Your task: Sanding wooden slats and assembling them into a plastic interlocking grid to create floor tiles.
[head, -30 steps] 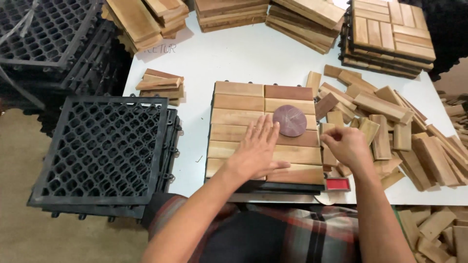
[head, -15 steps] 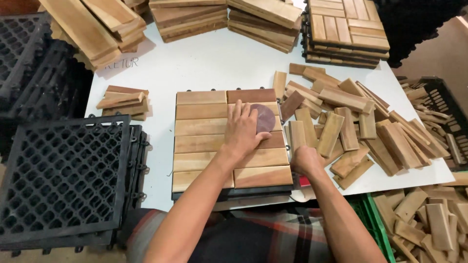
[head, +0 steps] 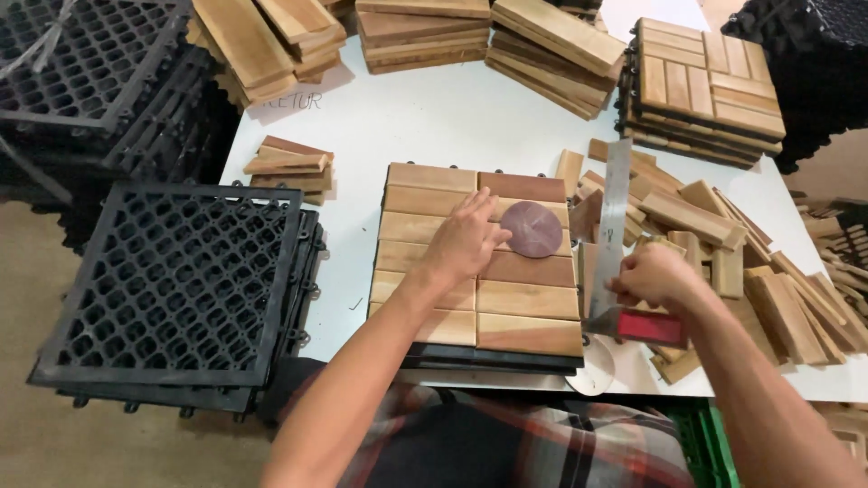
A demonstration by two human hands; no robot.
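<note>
Wooden slat tile: your left hand lies flat and open on it beside the round disc; right hand grips the metal square.

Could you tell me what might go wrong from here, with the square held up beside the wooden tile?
1. The right hand holds the metal square by its red-handled end, its long blade standing over the loose slats; a swing could knock some off the white table.
2. The left hand rests flat on the wooden tile next to the round sanding disc; the blade's edge could catch those fingers if it comes down there.
</note>
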